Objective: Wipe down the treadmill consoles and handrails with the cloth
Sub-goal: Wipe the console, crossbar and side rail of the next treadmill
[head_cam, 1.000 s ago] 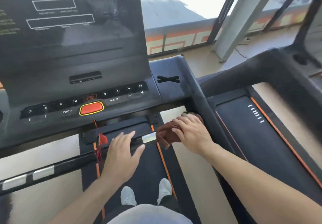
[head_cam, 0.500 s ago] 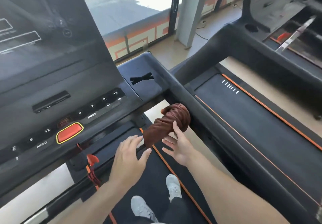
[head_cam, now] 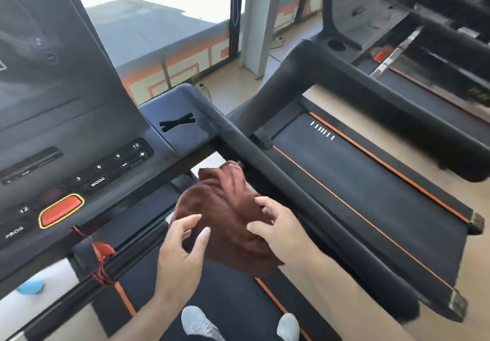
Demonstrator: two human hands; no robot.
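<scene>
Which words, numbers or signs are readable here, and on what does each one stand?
All on the console button strip:
"PROG", left end.
"MODE".
"12", beside the red button.
"3", "6", "9", "12".
"−", "+".
Screen markings: too blurred to read.

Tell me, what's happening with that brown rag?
A person stands on a treadmill, handling a brown cloth with both hands. The left hand and the right hand have spread fingers around the cloth, which hangs bunched beside the black handrail, just below the console. Neither hand looks firmly closed on it.
</scene>
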